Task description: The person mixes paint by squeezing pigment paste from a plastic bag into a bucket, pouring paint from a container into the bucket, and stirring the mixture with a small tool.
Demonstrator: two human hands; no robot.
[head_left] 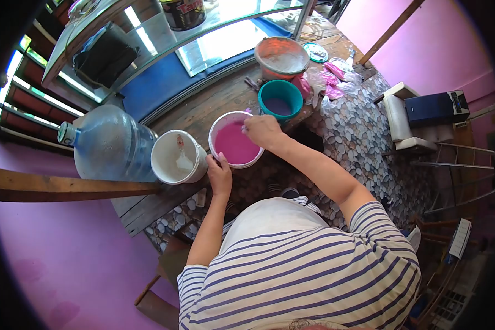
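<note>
A white bucket (235, 144) holding bright pink liquid stands at the front edge of the wooden bench. My left hand (220, 175) grips its near-left rim, with the thumb on top. Over the right part of the same bucket, my right hand (262, 131) is closed on something small and pale that I cannot make out, at the edge of the pink liquid. Touching or very near on the left is a second white bucket (176, 158) with whitish residue inside. A teal bucket (280, 100) with darker contents stands beyond my right hand.
A large blue water jug (115, 144) lies at the left. Farther back are an orange bucket (281, 57), a round lid (315, 52) and pink-filled plastic bags (331, 82). A glass display case (203, 52) runs behind the bench (203, 103). A wooden post (77, 185) juts in from the left.
</note>
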